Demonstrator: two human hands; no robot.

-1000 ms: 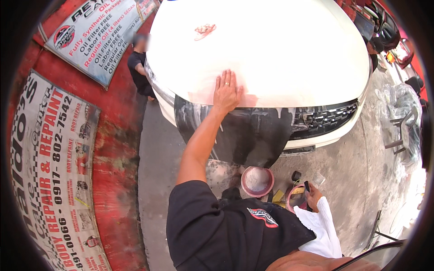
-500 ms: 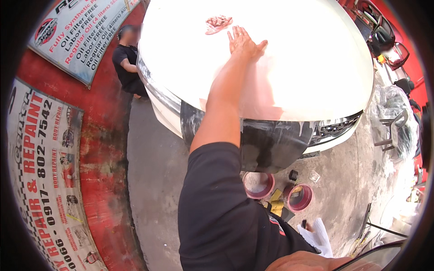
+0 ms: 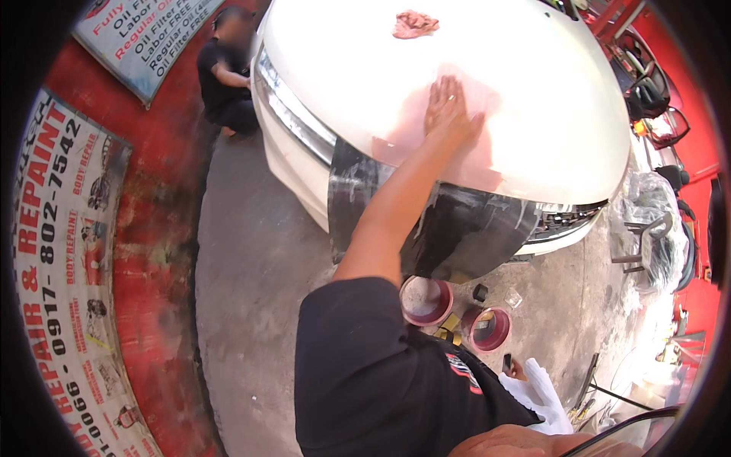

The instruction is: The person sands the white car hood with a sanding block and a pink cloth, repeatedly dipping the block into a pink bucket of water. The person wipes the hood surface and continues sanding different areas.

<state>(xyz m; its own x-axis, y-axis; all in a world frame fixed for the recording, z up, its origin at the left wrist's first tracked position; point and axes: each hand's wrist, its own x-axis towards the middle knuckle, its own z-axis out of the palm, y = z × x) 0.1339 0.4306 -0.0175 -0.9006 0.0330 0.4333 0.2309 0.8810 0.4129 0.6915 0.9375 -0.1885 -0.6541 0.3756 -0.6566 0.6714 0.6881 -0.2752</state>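
Note:
My left hand [image 3: 451,116] lies flat, palm down, on the white hood [image 3: 533,99] of a car, fingers stretched and thumb out to the right, with a ring on one finger. A pinkish patch surrounds it. Beyond my fingertips lies a crumpled pink-red cloth [image 3: 416,24], apart from my hand. A black sheet [image 3: 472,232] hangs over the car's front below my forearm. My right hand [image 3: 518,370] shows only in part, low at my side, closed on a small dark object [image 3: 507,363] whose kind I cannot make out. A white cloth [image 3: 541,396] hangs beside it.
Two reddish tubs [image 3: 428,301] stand on the concrete floor near a yellow item [image 3: 449,327] and a small black cup-shaped thing [image 3: 480,292]. Another person [image 3: 227,76] crouches at the car's left side. Plastic-wrapped items [image 3: 647,228] stand at the right.
My left hand has slid across the hood, away from the crumpled cloth and toward the front edge. The whole view has shifted. The person at the left stays beside the car.

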